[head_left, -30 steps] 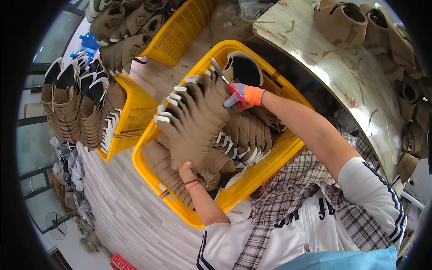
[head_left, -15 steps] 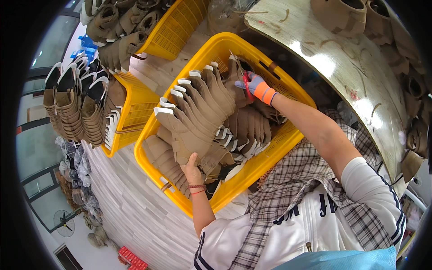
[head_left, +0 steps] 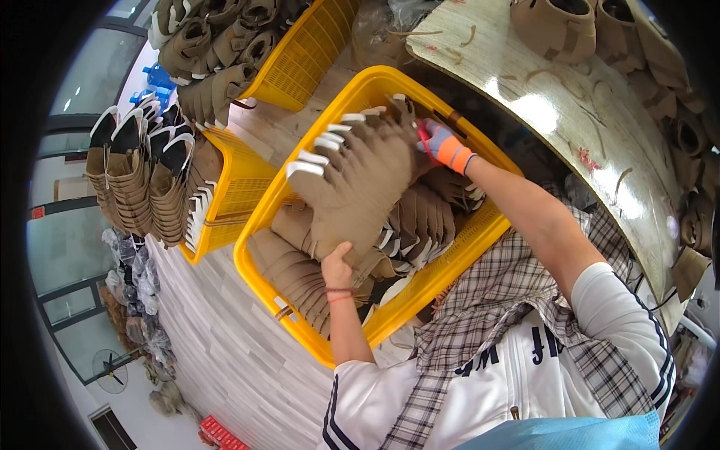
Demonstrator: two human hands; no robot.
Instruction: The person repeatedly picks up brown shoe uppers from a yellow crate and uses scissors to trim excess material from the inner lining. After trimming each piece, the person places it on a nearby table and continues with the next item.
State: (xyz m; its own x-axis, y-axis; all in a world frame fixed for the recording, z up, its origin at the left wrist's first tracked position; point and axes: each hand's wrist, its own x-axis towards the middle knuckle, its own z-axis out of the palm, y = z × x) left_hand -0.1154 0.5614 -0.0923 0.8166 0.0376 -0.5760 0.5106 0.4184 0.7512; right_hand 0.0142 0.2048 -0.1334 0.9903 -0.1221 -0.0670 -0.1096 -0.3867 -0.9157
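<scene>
A stack of brown shoe uppers (head_left: 358, 199) with white-edged tongues leans inside a yellow plastic basket (head_left: 390, 319). My bare left hand (head_left: 337, 264) is closed on the near end of this stack, its thumb on the front upper. My right hand (head_left: 444, 145), in a grey and orange glove, is closed around the red handles of a pair of scissors (head_left: 425, 141). The scissors are beside the far end of the stack; their blades are smeared and hard to make out. More uppers (head_left: 420, 225) lie packed in the basket beneath and beside the held stack.
Another yellow basket (head_left: 244, 191) with stacked uppers stands at left, and a further one (head_left: 304, 64) at the back. A worn pale table (head_left: 517, 82) with scraps and more uppers (head_left: 562, 34) curves along the right. A fan (head_left: 111, 371) is at the lower left.
My left hand has raised the stack of uppers slightly away from me, and the stack is now blurred. My right hand has shifted slightly right with the scissors. The view has turned a little.
</scene>
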